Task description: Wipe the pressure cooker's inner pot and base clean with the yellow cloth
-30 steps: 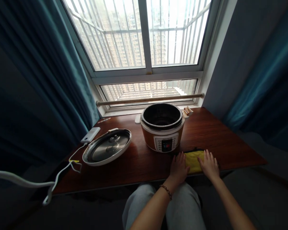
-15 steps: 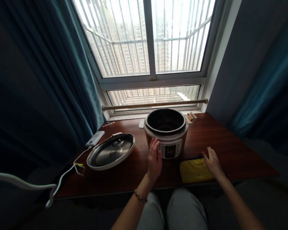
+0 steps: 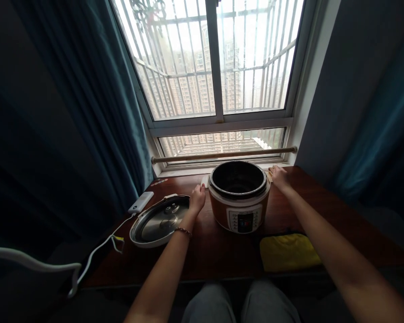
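Note:
An electric pressure cooker (image 3: 218,211) stands lidless on the table, its dark inner pot (image 3: 238,179) showing and its front panel facing me. My left hand (image 3: 197,198) is closed at the white handle on the cooker's left side. On the opposite side my right hand (image 3: 278,176) has its fingers closed around the other handle. The cooker's lid (image 3: 155,224) lies upside down to the left, metal side up, partly behind my left forearm. A folded yellow cloth (image 3: 286,253) is in front of the cooker, beside my right forearm.
A white power bank (image 3: 140,202) with a white cable (image 3: 96,249) lies at the table's left. Behind the wooden table (image 3: 222,260) is a barred window, with a rod (image 3: 229,155) across its base. Blue curtains (image 3: 97,112) hang at both sides.
Both hands have moved forward from in front of the cooker and above the cloth, and have closed on the two side handles. The view has tilted slightly upward.

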Demonstrator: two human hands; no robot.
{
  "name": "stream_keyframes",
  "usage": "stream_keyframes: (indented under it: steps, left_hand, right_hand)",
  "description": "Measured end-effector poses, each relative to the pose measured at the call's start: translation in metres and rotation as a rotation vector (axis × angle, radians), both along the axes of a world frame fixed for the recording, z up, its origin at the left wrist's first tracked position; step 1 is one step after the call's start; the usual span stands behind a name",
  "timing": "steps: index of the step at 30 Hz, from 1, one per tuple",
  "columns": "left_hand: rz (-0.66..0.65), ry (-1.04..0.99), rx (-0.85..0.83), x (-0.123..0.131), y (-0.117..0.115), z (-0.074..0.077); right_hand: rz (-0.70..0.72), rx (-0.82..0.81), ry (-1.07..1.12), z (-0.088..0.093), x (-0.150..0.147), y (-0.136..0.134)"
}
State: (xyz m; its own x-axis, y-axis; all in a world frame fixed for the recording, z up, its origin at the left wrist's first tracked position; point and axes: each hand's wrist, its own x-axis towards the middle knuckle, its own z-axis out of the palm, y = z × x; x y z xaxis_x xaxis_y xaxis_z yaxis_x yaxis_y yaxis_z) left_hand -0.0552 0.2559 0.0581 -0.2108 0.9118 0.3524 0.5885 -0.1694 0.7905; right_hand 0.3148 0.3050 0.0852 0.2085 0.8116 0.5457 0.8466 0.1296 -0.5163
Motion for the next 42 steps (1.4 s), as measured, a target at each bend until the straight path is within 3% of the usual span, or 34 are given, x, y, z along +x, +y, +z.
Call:
stream_keyframes:
  steps: [7, 16, 19, 22, 24, 27, 29, 30, 32, 33, 36, 39, 42]
  left_hand:
    - [0.013, -0.097, -0.002, 0.003, 0.005, -0.002]
    - [0.043, -0.127, 0.024, 0.01, -0.02, -0.003]
    - [0.062, -0.109, 0.095, 0.016, -0.049, 0.001]
    - [-0.019, -0.121, 0.235, 0.024, -0.102, -0.009]
    - [-0.054, -0.225, 0.207, 0.027, -0.142, -0.03]
    - [-0.045, -0.476, -0.023, 0.019, -0.19, -0.076]
    - [0.054, -0.78, -0.163, 0.003, -0.204, -0.102]
    - [0.079, -0.947, -0.212, -0.007, -0.205, -0.112]
    - [0.117, -1.224, -0.238, -0.032, -0.198, -0.12]
    - [0.13, -1.334, -0.231, -0.045, -0.192, -0.119]
    - [0.198, -1.538, -0.24, -0.081, -0.173, -0.109]
    - [0.249, -1.571, -0.241, -0.106, -0.162, -0.1]
    - [0.281, -1.59, -0.251, -0.121, -0.158, -0.099]
  right_hand:
    - [0.037, -0.016, -0.089, -0.009, 0.011, 0.007]
    - [0.049, -0.035, -0.093, -0.012, 0.013, 0.011]
    - [0.055, -0.062, -0.085, -0.01, 0.012, 0.007]
    - [0.061, -0.092, -0.057, -0.005, 0.013, 0.007]
    - [0.066, -0.106, -0.033, 0.001, 0.012, 0.005]
    - [0.003, 0.011, 0.108, 0.012, -0.001, -0.02]
    - [-0.056, 0.23, 0.389, 0.016, -0.026, -0.059]
    - [-0.02, 0.303, 0.559, 0.015, -0.044, -0.084]
    - [0.129, 0.291, 0.909, 0.007, -0.092, -0.139]
    - [0.22, 0.215, 1.087, -0.001, -0.119, -0.164]
    - [0.441, -0.291, 1.494, -0.033, -0.207, -0.212]
    - [0.442, -0.735, 1.697, -0.06, -0.283, -0.211]
    - [0.432, -0.953, 1.715, -0.069, -0.332, -0.188]
